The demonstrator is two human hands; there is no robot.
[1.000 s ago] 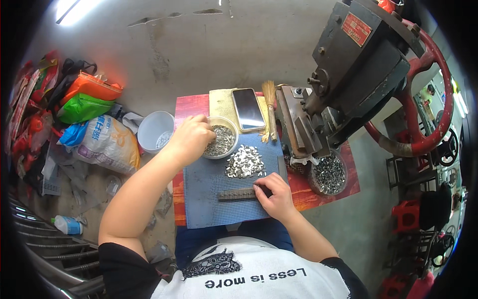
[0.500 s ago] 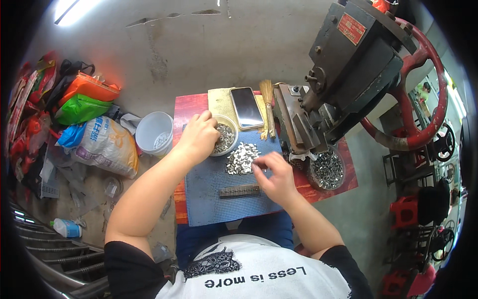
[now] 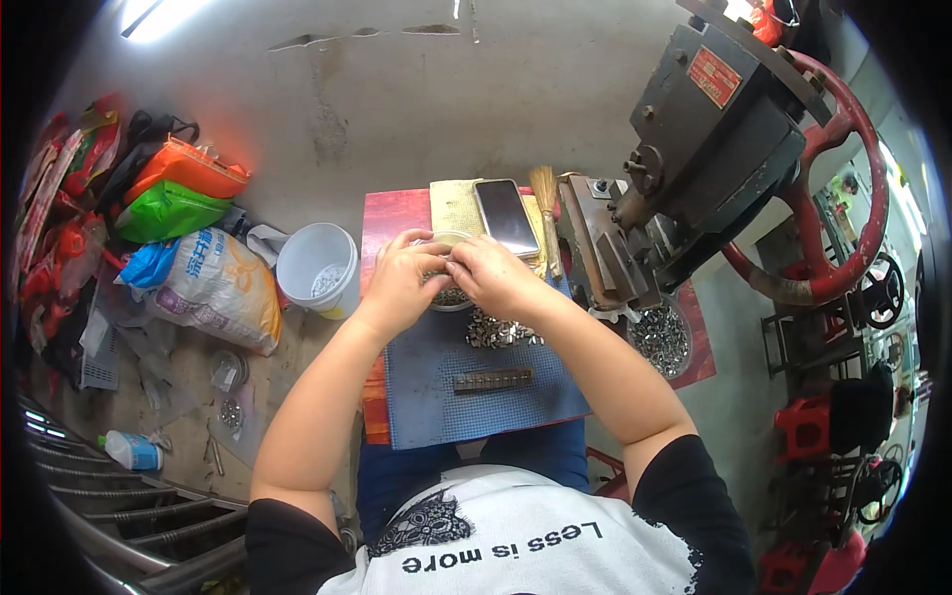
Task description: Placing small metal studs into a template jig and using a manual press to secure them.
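Note:
My left hand (image 3: 400, 285) and my right hand (image 3: 493, 277) meet over a round pale bowl (image 3: 452, 237) of small metal parts. Both have their fingertips pinched together, and whatever they hold is too small or hidden to name. Just below my right hand, a loose pile of small shiny metal pieces (image 3: 493, 331) lies on a blue textured mat (image 3: 476, 421). Closer to me on the mat rests a narrow slotted metal bar (image 3: 493, 381), with neither hand touching it.
A dark hand press (image 3: 719, 149) with a red handwheel (image 3: 873, 188) stands at the right, beside a tub of metal parts (image 3: 659, 340). Behind the bowl are a phone (image 3: 507, 218) and a straw brush (image 3: 545, 213). A white bucket (image 3: 317, 266) and stuffed bags (image 3: 213, 288) sit left.
My right hand has moved left and away from the pile to join my left hand over the bowl. The left hand has come slightly nearer to me. The view has shifted a little.

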